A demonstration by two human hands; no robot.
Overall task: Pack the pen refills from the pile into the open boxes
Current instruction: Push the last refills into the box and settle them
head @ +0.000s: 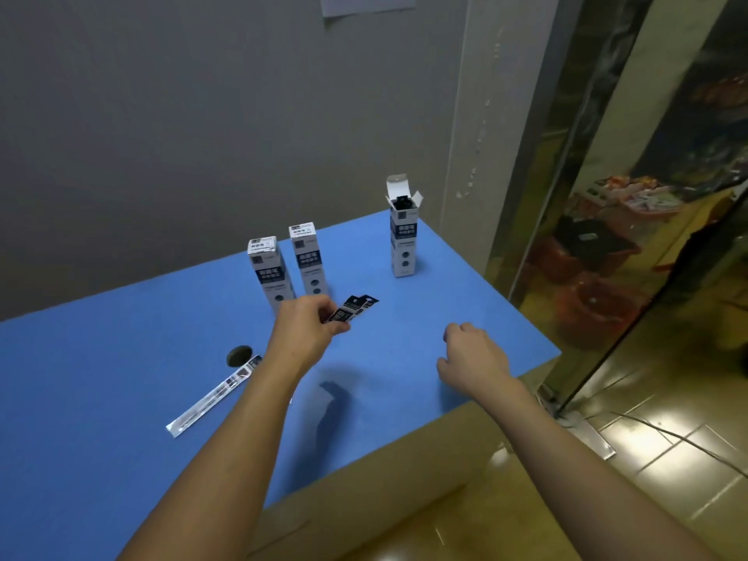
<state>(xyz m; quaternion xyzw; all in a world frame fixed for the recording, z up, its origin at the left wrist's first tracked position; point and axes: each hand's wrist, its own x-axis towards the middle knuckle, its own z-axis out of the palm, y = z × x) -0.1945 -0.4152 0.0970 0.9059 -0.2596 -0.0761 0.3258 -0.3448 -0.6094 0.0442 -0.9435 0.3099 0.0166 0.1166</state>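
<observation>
My left hand [309,327] is raised above the blue table [121,358] and grips a small bunch of wrapped pen refills [356,307], whose black printed ends stick out to the right. One more wrapped refill [214,396] lies flat on the table to the left of my forearm. An open box [403,240] stands upright at the far right, its top flaps up and dark refill ends showing inside. Two closed boxes [270,273] [307,259] stand upright just beyond my left hand. My right hand [475,354] hovers over the table's right side with loosely curled fingers, holding nothing.
A dark round hole [239,355] is in the tabletop near the lying refill. The table's right edge [526,317] drops off toward a shiny tiled floor and a reflective glass door. A grey wall stands behind the table.
</observation>
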